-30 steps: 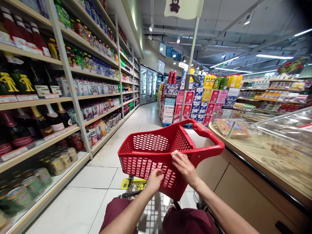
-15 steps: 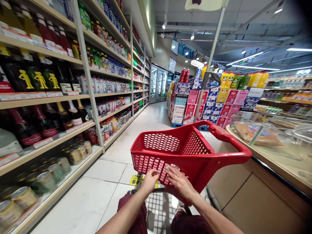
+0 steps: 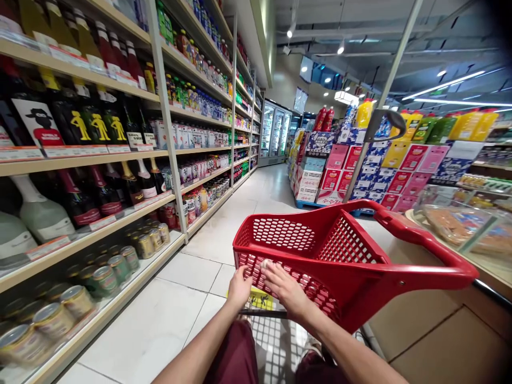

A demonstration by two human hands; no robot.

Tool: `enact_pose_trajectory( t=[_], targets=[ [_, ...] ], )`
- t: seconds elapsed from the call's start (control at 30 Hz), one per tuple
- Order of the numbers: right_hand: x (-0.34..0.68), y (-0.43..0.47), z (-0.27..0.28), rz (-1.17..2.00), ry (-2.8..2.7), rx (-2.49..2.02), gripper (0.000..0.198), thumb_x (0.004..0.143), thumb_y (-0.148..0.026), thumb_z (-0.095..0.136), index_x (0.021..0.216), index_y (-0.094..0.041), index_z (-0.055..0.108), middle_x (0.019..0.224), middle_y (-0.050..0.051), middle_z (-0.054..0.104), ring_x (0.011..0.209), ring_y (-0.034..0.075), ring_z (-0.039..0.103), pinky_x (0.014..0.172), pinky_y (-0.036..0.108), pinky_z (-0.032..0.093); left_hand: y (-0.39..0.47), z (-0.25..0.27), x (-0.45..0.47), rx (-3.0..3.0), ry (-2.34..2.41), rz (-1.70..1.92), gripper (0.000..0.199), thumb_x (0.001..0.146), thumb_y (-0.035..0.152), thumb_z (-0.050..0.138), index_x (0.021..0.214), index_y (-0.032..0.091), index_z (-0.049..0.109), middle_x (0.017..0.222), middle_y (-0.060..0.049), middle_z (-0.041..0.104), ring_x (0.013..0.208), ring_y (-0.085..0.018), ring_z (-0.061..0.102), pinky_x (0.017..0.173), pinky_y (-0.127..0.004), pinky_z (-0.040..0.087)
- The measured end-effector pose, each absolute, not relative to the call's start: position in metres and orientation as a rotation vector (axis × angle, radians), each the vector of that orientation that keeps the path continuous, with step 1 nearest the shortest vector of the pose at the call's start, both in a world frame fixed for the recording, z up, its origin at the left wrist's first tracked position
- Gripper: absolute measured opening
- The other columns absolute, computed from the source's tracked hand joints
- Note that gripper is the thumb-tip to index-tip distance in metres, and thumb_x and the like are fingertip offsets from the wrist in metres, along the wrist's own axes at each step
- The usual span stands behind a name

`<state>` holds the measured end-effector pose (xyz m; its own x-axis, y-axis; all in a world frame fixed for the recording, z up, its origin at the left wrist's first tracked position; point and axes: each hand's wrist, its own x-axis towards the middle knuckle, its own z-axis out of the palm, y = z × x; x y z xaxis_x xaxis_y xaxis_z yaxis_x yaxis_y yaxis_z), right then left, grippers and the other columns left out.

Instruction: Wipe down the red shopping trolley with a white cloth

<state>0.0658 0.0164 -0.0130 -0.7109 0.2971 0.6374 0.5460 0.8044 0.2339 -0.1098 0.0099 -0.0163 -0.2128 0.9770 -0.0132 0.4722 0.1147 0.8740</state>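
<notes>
Supermarket aisle [image 3: 190, 269], left hand [image 3: 240, 289] curled, right hand [image 3: 287, 290] extended beside red cart [image 3: 362, 285], grips unclear

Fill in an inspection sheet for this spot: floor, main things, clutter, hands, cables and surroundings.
Surface: pale tiled floor.
Job's things: red cart before the person.
Clutter: yellow sign on the floor.
Hands: left hand loosely curled; right hand at the cart's side, fingers outstretched, touch unclear. Pale bit at their tips, too small to identify.
Cables: possible dark cord behind the cart, unclear.
Surroundings: drink shelves left, boxes ahead, counter right.
</notes>
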Motion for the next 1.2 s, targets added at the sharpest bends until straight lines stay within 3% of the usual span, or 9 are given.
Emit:
enact_pose_trajectory(
  t=[0.13, 0.3, 0.37, 0.53, 0.63, 0.73, 0.93, 1.1, 1.2],
  targets=[
    [0.031, 0.04, 0.006, -0.59, -2.305, -0.679, 0.026, 0.085, -0.013, 0.041, 0.102, -0.017, 0.06, 0.128, 0.007, 0.046, 0.128, 0.023, 0.023, 0.1, 0.047, 0.033, 0.008, -0.017, -0.12, 1.4, 1.751, 1.044, 0.033, 0.07, 0.012, 0.05, 0.102, 0.017, 0.055, 0.106, -0.006, 0.062, 0.098, -0.015, 0.056, 0.087, -0.026, 0.038],
    [0.009, 0.045, -0.042, -0.52, -2.526, -0.604, 0.019, 0.082, -0.017, 0.047, 0.086, -0.018, 0.065, 0.114, 0.004, 0.058, 0.121, 0.02, 0.038, 0.098, 0.038, 0.038, 0.001, -0.02, -0.14, 1.376, 1.764, 1.036, 0.032, 0.067, 0.009, 0.05, 0.099, 0.016, 0.056, 0.103, -0.007, 0.062, 0.094, -0.016, 0.057, 0.084, -0.025, 0.04],
    [0.002, 0.043, -0.047, -0.465, -2.54, -0.576, 0.02, 0.083, -0.018, 0.046, 0.083, -0.019, 0.066, 0.113, 0.003, 0.059, 0.122, 0.018, 0.037, 0.1, 0.036, 0.036, 0.001, -0.022, -0.151, 1.339, 1.788, 1.038, 0.033, 0.068, 0.009, 0.05, 0.1, 0.014, 0.055, 0.106, -0.01, 0.06, 0.094, -0.017, 0.057, 0.084, -0.026, 0.04],
    [-0.023, 0.056, -0.016, -0.479, -2.458, -0.635, 0.022, 0.083, -0.014, 0.045, 0.098, -0.016, 0.061, 0.128, 0.007, 0.046, 0.129, 0.022, 0.022, 0.105, 0.046, 0.026, 0.002, -0.028, -0.159, 1.258, 1.794, 1.044, 0.032, 0.07, 0.009, 0.047, 0.102, 0.011, 0.054, 0.11, -0.013, 0.058, 0.093, -0.018, 0.057, 0.083, -0.027, 0.04],
    [-0.029, 0.057, -0.03, -0.496, -2.537, -0.636, 0.016, 0.081, -0.017, 0.05, 0.087, -0.016, 0.065, 0.116, 0.007, 0.057, 0.125, 0.021, 0.032, 0.104, 0.04, 0.029, 0.001, -0.027, -0.157, 1.257, 1.758, 1.046, 0.03, 0.069, 0.008, 0.048, 0.098, 0.013, 0.055, 0.104, -0.01, 0.061, 0.091, -0.017, 0.059, 0.081, -0.026, 0.042],
    [-0.018, 0.049, -0.045, -0.498, -2.554, -0.597, 0.019, 0.082, -0.018, 0.048, 0.075, -0.019, 0.067, 0.104, 0.003, 0.064, 0.118, 0.015, 0.041, 0.103, 0.032, 0.032, 0.001, -0.025, -0.16, 1.248, 1.753, 1.066, 0.029, 0.069, 0.009, 0.049, 0.097, 0.013, 0.055, 0.103, -0.01, 0.062, 0.094, -0.017, 0.058, 0.082, -0.026, 0.041],
    [0.025, 0.043, -0.003, -0.554, -2.266, -0.728, 0.023, 0.084, -0.012, 0.041, 0.09, -0.016, 0.063, 0.125, 0.006, 0.049, 0.127, 0.021, 0.026, 0.102, 0.045, 0.031, 0.004, -0.018, -0.152, 1.248, 1.699, 1.1, 0.025, 0.07, 0.011, 0.049, 0.094, 0.015, 0.056, 0.1, -0.008, 0.063, 0.092, -0.017, 0.058, 0.082, -0.025, 0.041],
    [0.05, 0.023, -0.027, -0.528, -2.463, -0.628, 0.024, 0.085, -0.017, 0.042, 0.076, -0.02, 0.065, 0.108, 0.001, 0.062, 0.123, 0.014, 0.035, 0.102, 0.036, 0.034, 0.0, -0.008, -0.131, 1.318, 1.593, 1.119, 0.023, 0.07, 0.009, 0.05, 0.092, 0.015, 0.055, 0.093, -0.006, 0.066, 0.087, -0.014, 0.06, 0.078, -0.022, 0.043],
    [0.065, 0.013, -0.02, -0.526, -2.383, -0.676, 0.023, 0.085, -0.017, 0.042, 0.085, -0.021, 0.064, 0.114, 0.002, 0.059, 0.125, 0.015, 0.031, 0.102, 0.039, 0.034, 0.0, -0.003, -0.126, 1.338, 1.575, 1.121, 0.022, 0.07, 0.009, 0.05, 0.091, 0.016, 0.056, 0.093, -0.005, 0.066, 0.088, -0.014, 0.06, 0.079, -0.022, 0.042]
  ],
)
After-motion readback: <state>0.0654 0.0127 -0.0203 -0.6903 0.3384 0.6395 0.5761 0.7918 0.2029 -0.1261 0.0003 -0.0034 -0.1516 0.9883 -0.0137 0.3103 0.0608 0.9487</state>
